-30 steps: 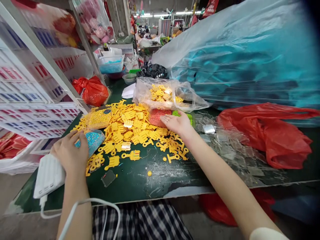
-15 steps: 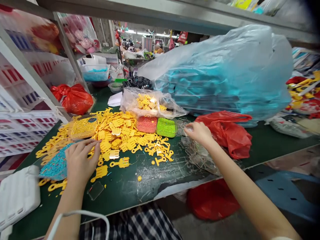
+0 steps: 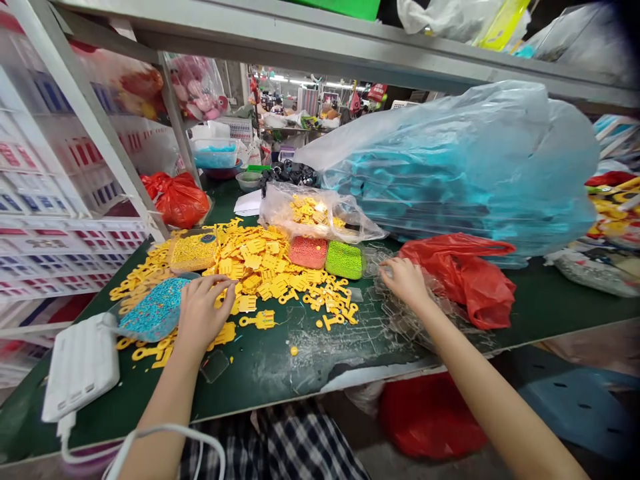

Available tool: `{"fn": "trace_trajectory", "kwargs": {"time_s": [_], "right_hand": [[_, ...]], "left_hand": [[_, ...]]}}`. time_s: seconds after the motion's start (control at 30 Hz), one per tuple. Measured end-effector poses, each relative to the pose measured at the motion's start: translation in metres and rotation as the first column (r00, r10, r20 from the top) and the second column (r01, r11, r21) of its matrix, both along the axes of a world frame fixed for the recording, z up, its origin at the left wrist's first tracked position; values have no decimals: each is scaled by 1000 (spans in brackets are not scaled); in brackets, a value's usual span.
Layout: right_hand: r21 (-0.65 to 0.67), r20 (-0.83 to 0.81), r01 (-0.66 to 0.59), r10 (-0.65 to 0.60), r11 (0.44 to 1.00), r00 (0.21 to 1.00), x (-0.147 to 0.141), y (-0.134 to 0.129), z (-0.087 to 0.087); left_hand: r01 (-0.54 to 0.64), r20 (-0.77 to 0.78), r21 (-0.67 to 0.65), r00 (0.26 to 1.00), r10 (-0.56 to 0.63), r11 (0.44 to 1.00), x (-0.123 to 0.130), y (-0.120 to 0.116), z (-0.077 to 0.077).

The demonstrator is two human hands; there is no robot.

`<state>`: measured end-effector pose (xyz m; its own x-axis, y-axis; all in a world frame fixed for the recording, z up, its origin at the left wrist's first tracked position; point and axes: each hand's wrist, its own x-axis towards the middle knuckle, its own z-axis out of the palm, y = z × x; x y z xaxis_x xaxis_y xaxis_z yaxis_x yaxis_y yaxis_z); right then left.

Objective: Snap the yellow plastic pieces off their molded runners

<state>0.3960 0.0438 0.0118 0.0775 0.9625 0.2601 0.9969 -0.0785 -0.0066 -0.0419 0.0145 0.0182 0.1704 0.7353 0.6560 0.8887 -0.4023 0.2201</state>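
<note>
My left hand (image 3: 203,310) is above the near side of a heap of yellow plastic fork-shaped pieces (image 3: 260,257), thumb and forefinger tips close together. What they pinch, if anything, is too small to make out. Beside that hand is a clear tray of blue beads (image 3: 155,310), partly covered by it. At the right, my right hand (image 3: 404,279) has its fingers bent in at the edge of a pile of thin clear plastic pieces (image 3: 400,320). Its fingertips are close together, and their contents cannot be made out. One yellow piece with coloured specks (image 3: 259,320) lies apart in front.
Trays of yellow beads (image 3: 194,252), red beads (image 3: 307,252) and green beads (image 3: 344,259) surround the heap. A white power bank (image 3: 83,363) with a cable lies left. Behind are a red bag (image 3: 465,273) and a large blue-filled plastic bag (image 3: 450,180). A shelf beam (image 3: 325,50) crosses overhead.
The view has shifted, so the table sits further right and lower. My left hand stays by the blue beads, its fingers over the yellow pieces. My right hand remains at the clear pieces.
</note>
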Motion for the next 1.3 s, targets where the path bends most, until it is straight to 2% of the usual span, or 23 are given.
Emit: {"fn": "trace_trajectory", "kwargs": {"time_s": [0.13, 0.2, 0.27, 0.37, 0.43, 0.53, 0.63, 0.7, 0.8, 0.9, 1.0, 1.13, 1.3], "right_hand": [[11, -11, -112, 112, 994, 994, -15, -8, 1], [22, -69, -194, 195, 981, 978, -24, -15, 0], [-23, -154, -271, 265, 962, 952, -32, -22, -3], [-138, -220, -372, 338, 918, 915, -39, -27, -10], [-174, -225, -412, 371, 894, 901, -40, -26, -15], [-166, -265, -420, 370, 892, 891, -36, -20, -16], [-131, -381, -405, 331, 905, 863, -40, -16, -11], [-93, -539, -422, 311, 902, 783, -52, -18, -4], [-32, -796, -495, 277, 869, 538, -89, -25, 7], [-34, -925, -628, 214, 777, 314, -137, -32, 11], [-4, -971, -730, 171, 684, 166, -180, -34, 6], [45, -989, -776, 136, 630, 53, -208, -28, -9], [51, -988, -804, 148, 593, 46, -212, -21, -22]], "left_hand": [[12, -26, 21, 1000, -12, 1000, -1, 1, -2], [16, -33, 39, 999, -15, 999, 4, 1, -2], [51, -50, 46, 998, -49, 998, 12, -1, -3], [195, -106, 17, 976, -192, 981, 30, -6, -4], [322, -142, -11, 937, -320, 947, 40, -11, -4], [465, -145, -9, 876, -461, 886, 48, -17, -3], [504, -100, 0, 859, -502, 864, 49, -21, -2], [507, -58, -4, 861, -506, 862, 47, -21, -1], [513, 9, -41, 859, -513, 858, 44, -20, -3], [508, 58, -142, 861, -505, 850, 41, -18, -4], [499, 71, -280, 863, -501, 820, 37, -17, -4], [463, 46, -422, 869, -492, 779, 31, -15, 0], [394, -12, -521, 884, -468, 757, 24, -12, 6]]}}
